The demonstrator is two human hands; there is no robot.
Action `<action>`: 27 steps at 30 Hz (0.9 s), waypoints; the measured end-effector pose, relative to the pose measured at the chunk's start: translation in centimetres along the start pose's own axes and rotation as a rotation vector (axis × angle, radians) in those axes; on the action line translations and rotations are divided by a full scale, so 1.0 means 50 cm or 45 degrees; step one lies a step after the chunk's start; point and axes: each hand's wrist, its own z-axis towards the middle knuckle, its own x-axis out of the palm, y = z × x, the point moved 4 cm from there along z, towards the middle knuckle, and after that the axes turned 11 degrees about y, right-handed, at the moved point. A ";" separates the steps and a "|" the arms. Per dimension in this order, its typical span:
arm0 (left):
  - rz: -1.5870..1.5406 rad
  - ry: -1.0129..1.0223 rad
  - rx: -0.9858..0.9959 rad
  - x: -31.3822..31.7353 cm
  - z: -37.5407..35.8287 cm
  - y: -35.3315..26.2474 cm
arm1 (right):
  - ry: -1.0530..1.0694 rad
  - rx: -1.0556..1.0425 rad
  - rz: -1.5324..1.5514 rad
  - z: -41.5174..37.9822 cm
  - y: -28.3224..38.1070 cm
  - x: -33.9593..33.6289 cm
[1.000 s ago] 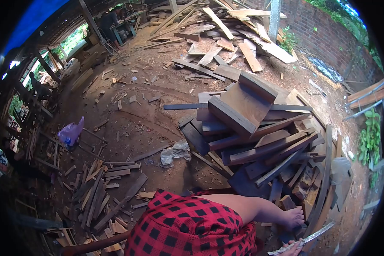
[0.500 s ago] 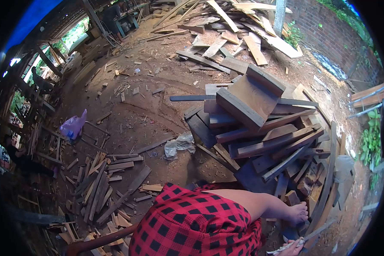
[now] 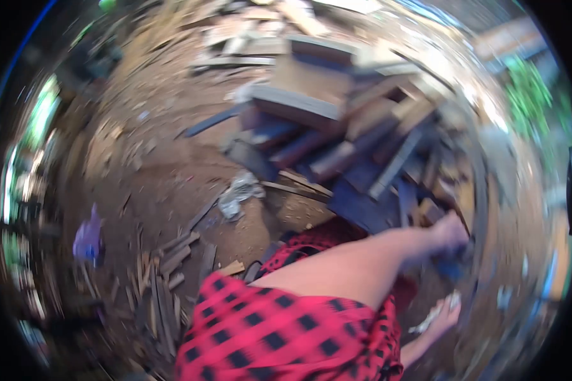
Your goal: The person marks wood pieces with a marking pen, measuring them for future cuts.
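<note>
My left hand [image 3: 450, 236] reaches out to the right on a bare forearm, beside the wood pile's lower right edge. Motion smears its fingers, and a dark bluish shape sits just under it. Below it, closer to my body, my right hand [image 3: 443, 317] is closed around a white-wrapped tool [image 3: 426, 324]; the narrow blade does not show clearly in the blur. A small wooden block [image 3: 429, 211] lies just left of my left hand. Red-and-black checked cloth [image 3: 279, 330] covers my body at the bottom.
A heap of dark planks [image 3: 362, 143] rises ahead, topped by a channel-shaped wooden piece [image 3: 295, 105]. Crumpled clear plastic [image 3: 238, 193] lies on the dirt. Loose offcuts [image 3: 162, 286] and a purple bag [image 3: 88, 238] are at left. Green leaves [image 3: 527, 95] stand at right.
The view has swung and blurred, so the wood heap sits higher and further left. Both hands appear higher in view. More of my right forearm now shows.
</note>
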 end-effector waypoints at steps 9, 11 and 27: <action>0.025 -0.039 0.037 0.069 0.071 0.001 | -0.181 -0.387 0.345 -0.067 0.084 -0.014; 0.032 -0.077 0.061 0.068 0.073 -0.007 | -0.114 -0.398 0.311 -0.064 0.078 -0.001; 0.072 -0.016 0.061 0.062 0.076 -0.012 | -0.149 -0.364 -0.781 0.079 0.014 0.095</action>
